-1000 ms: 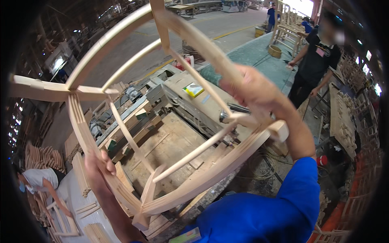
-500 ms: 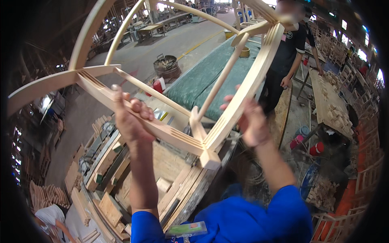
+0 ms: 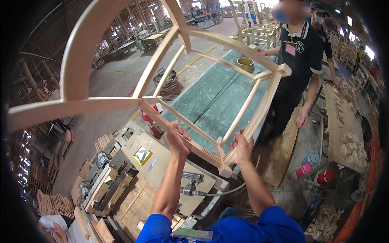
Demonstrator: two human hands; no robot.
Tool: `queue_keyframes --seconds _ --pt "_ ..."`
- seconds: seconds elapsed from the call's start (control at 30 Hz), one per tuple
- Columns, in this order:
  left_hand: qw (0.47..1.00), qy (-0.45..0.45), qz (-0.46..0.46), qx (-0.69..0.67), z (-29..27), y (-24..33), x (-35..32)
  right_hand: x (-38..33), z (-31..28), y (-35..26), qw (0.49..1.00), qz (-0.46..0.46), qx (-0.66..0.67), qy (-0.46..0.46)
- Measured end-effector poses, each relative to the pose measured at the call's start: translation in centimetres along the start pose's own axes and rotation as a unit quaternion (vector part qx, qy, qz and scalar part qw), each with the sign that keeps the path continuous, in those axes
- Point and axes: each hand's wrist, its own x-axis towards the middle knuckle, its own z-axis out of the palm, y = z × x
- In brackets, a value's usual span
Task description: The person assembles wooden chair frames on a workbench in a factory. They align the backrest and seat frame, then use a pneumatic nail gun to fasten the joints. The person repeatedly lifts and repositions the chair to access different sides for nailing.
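A pale, unfinished wooden chair frame [image 3: 207,156], with curved legs and thin round stretchers, is held up tilted in front of me. My left hand [image 3: 177,138] is wrapped round its near left rail, part-way along. Close to the frame's nearest corner, my right hand [image 3: 241,149] grips the right rail between thumb and fingers. That corner ends in a square block [image 3: 225,170] nearest my body. Part of the frame overlaps a green-topped table [image 3: 190,101] beyond it.
Below the frame, a workbench [image 3: 162,170] bears a grey air tool [image 3: 191,187] with a hose and a yellow packet [image 3: 142,155]. A person in a dark shirt [image 3: 299,60] stands at the green table's right side. A yellowish tub [image 3: 245,68] and a drum of scraps [image 3: 168,86] lie beyond.
The chair frame has turned, and its far right corner sits lower in view. My left hand appears further right and lower. My right hand, blurred with fingers spread before, now grips the right rail.
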Motion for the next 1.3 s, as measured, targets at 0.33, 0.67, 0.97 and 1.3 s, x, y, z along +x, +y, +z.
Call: queue_keyframes --seconds 0.33,0.67,0.97,1.3 --pt "0.995 -0.04 -0.061 0.067 1.8 -6.2 12.8 14.1 0.7 2.8 0.997 0.043 -0.048 0.052" --pt "0.915 -0.144 -0.15 0.347 -10.0 -1.8 3.2 35.4 0.4 8.5 0.987 0.003 -0.116 0.116" --pt "0.911 0.263 -0.191 0.254 -24.1 3.6 -32.5 33.6 6.3 8.5 0.92 0.099 -0.322 -0.198" --pt "0.74 0.613 -0.18 0.208 -30.9 -3.8 -58.1 0.0 -0.3 15.2 0.814 -0.039 -0.507 -0.28"
